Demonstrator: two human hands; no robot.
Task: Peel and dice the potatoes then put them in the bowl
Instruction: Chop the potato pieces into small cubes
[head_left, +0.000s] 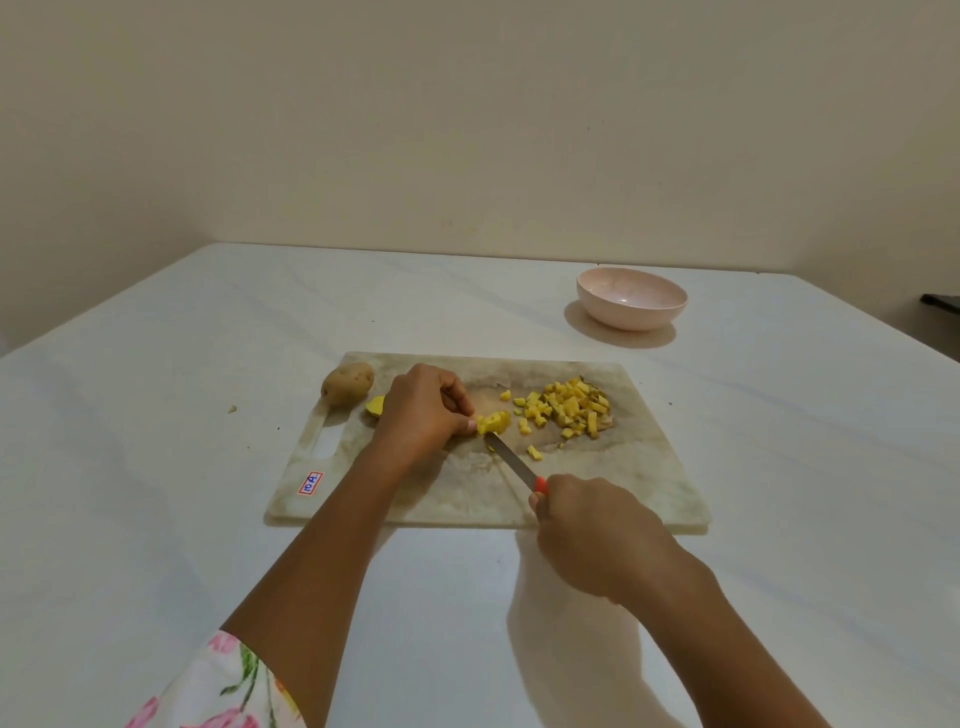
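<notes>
Mid-dice now: the left hand (423, 410) pinches a small peeled potato chunk (493, 422) at the middle of the cutting board (623, 483), fingers curled over it. The right hand (592, 530) is wrapped around the orange handle of the knife (511, 462) at the board's near edge, blade tip against that chunk.

Progress looks like roughly halfway. A heap of yellow potato dice (569, 410) sits on the board's far right part, with a few stray cubes beside it. Another peeled piece (375, 406) waits just behind the left hand, and 1 whole unpeeled potato (347, 383) rests at the board's far left corner, skin intact. The pink bowl (631, 304) stands on the table (156, 415) beyond the board's far right corner, and nothing shows inside it, so the transfer has not begun.

As for writing: a red-bordered sticker (310, 484) on the board's near left corner carries blue characters, turned sideways, seemingly "10 A", though that reading is uncertain.
</notes>
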